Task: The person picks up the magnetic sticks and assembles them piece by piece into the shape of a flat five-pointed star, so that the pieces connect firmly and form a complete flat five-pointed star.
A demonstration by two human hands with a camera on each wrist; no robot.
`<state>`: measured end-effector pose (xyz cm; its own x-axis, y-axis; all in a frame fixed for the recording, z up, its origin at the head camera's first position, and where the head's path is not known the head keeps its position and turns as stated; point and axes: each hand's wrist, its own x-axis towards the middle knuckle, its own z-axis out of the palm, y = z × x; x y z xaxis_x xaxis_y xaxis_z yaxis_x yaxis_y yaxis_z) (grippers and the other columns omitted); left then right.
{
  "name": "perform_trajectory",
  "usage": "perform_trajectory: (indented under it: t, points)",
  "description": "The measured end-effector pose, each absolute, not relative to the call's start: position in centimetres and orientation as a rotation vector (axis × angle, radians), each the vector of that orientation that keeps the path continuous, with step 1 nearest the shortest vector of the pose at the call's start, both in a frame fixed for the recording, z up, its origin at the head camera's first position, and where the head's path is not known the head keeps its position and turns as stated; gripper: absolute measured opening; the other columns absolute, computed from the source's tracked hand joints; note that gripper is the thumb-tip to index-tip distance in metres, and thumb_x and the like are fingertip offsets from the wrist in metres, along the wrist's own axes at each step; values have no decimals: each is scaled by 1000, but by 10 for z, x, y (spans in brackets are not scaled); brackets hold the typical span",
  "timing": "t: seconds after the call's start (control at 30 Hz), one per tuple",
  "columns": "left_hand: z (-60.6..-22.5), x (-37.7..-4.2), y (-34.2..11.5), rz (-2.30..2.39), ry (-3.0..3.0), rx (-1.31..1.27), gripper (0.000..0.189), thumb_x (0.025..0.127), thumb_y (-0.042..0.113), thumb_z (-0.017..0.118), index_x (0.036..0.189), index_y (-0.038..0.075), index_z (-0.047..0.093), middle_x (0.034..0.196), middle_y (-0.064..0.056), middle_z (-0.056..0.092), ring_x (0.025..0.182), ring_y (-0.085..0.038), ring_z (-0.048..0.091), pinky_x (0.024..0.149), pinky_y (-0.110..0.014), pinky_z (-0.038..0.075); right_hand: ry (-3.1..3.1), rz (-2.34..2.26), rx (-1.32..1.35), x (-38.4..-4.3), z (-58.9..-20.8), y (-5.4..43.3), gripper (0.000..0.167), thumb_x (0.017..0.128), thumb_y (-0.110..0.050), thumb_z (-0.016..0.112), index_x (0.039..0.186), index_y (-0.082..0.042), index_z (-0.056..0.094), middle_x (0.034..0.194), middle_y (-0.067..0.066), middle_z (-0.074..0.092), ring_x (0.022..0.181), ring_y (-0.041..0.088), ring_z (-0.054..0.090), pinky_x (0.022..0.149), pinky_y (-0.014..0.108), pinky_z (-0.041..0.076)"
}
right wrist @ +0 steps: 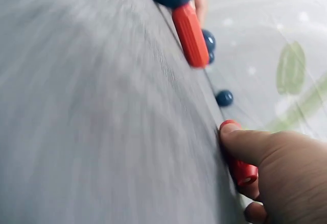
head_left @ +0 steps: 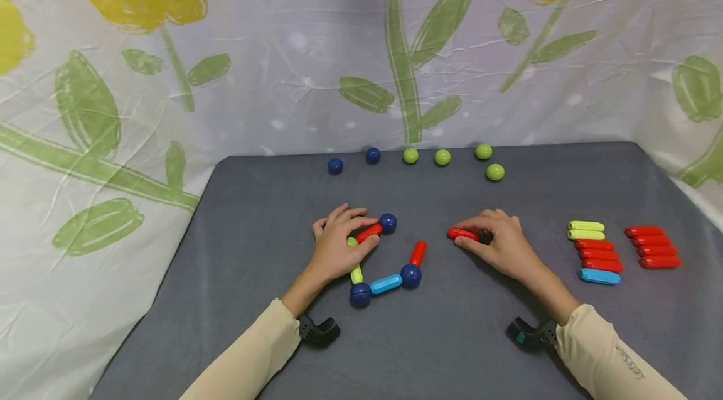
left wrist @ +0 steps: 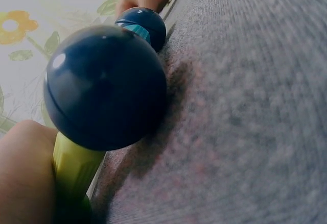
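My left hand [head_left: 340, 242] pinches a red rod [head_left: 369, 233] between thumb and fingers. That rod runs to a dark blue ball [head_left: 388, 223] at its far end and a green ball [head_left: 353, 242] partly hidden by the hand. From there a yellow-green rod [head_left: 356, 274] leads to a blue ball [head_left: 360, 294], then a light blue rod [head_left: 386, 284], another blue ball [head_left: 411, 275] and a red rod [head_left: 418, 253] with a free end. Apart from this chain, my right hand [head_left: 504, 243] pinches a loose red rod [right wrist: 242, 170] low over the grey table.
Along the table's back edge lie two blue balls [head_left: 336, 166] and several green balls [head_left: 442, 157]. On the right, yellow-green, red and light blue rods [head_left: 600, 276] form one column, and several red rods [head_left: 659, 262] another. A flower-printed cloth [head_left: 254, 73] hangs behind.
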<state>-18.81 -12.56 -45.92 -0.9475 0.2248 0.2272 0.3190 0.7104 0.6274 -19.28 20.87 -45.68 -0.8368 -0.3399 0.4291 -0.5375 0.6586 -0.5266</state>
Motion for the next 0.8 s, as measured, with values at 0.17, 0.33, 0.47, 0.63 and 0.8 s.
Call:
perform_trajectory:
  t: [0.17,0.33,0.47,0.63,0.8]
  points:
    - [-459,-187,-126,-1072,-2783,-446,31,92,37,71,120,26,76,145,-6,60,151,-35,32,111,-60,11,-2637,1106,671,-207,-458,177,22,83,-23,86,104,-21,81,86,-4,69,77,14,46,74,35,21]
    - [-460,-188,-126,-1070,-2784,-432,27,91,35,72,115,25,77,145,-6,60,151,-35,33,112,-60,11,-2632,1217,690,-215,-458,152,21,84,-25,84,105,-22,81,89,-4,72,79,15,48,76,36,21]
    - [-459,-188,-126,-1057,-2789,-428,27,91,35,72,115,24,77,145,-6,60,150,-36,33,111,-61,12,-2617,1291,717,-217,-457,139,21,85,-25,84,106,-22,81,87,-4,70,79,15,48,76,36,21]
    - [-459,-188,-125,-1042,-2797,-423,27,92,36,72,115,24,77,146,-6,60,150,-35,33,111,-61,12,-2604,1325,735,-216,-456,131,20,85,-25,84,104,-22,81,84,-5,68,76,14,48,75,36,23]
    - [-460,-189,-125,-1042,-2794,-426,27,92,36,72,115,24,77,146,-5,60,150,-34,34,111,-60,12,-2599,1328,739,-216,-457,127,19,85,-24,83,104,-21,81,81,-5,66,76,14,47,75,35,23]
